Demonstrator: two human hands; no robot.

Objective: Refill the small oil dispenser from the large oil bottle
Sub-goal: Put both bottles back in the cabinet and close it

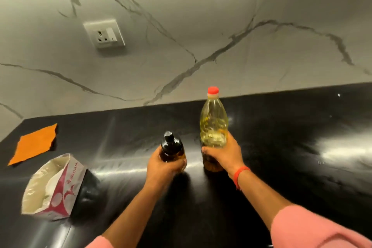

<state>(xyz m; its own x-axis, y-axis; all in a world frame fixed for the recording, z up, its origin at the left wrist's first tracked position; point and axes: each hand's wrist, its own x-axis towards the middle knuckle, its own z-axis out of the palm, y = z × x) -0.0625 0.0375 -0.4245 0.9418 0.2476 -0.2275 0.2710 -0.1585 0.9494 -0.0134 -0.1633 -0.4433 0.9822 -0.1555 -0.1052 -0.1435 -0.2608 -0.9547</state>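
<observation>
The small oil dispenser (pixel 172 148) stands capped on the counter (pixel 281 167), gripped by our left hand (pixel 163 167); our right hand (pixel 222 154) grips the large oil bottle (pixel 213 125), red cap (pixel 213 90) apparently on. Nothing poured yet.

Both hands on upright bottles — left hand (pixel 161 167) round dark dispenser (pixel 172 150), right hand (pixel 223 154) round capped oil bottle (pixel 213 125).
</observation>
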